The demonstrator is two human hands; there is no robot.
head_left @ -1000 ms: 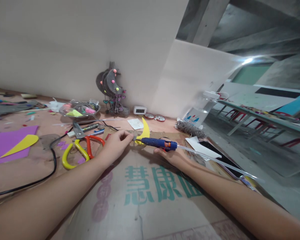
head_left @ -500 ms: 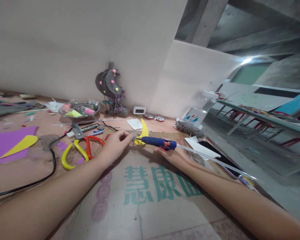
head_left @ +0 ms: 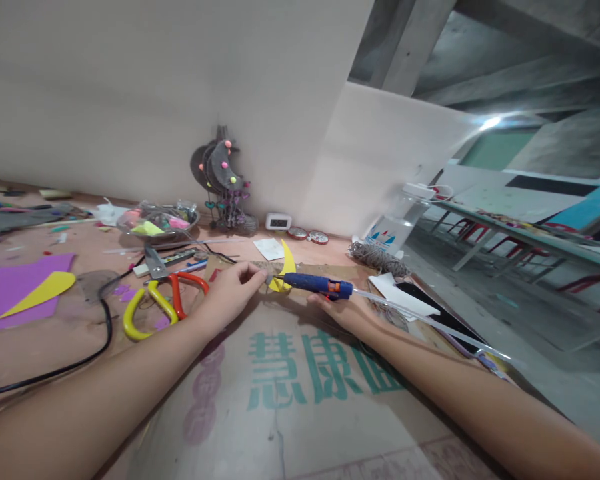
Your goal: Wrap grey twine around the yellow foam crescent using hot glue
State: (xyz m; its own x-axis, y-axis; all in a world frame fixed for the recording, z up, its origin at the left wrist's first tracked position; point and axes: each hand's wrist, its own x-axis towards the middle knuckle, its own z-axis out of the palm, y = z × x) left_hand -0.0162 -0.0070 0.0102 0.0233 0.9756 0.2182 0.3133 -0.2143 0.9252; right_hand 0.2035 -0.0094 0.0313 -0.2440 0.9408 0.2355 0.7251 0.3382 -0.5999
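My right hand (head_left: 347, 312) is wrapped round a blue hot glue gun (head_left: 313, 285), its nozzle pointing left. A long clear glue stick (head_left: 430, 323) sticks out of the gun's back end. Thumb and fingers of my left hand (head_left: 237, 288) are closed in a pinch at the nozzle, on a small greyish piece (head_left: 269, 279) too small to name. Just behind the nozzle is a yellow crescent (head_left: 288, 257), partly hidden by the gun. Below both hands lies a cardboard sheet (head_left: 230, 413) with green printed characters.
Scissors (head_left: 153, 307) with yellow and red handles lie left, near a black cable (head_left: 109, 320) and purple foam sheets (head_left: 25, 277). Behind stand a bowl of scraps (head_left: 157, 223), a grey moon ornament (head_left: 224, 170) and a small clock (head_left: 279, 221). Grey yarn (head_left: 377, 259) and a plastic jug (head_left: 393, 227) are right.
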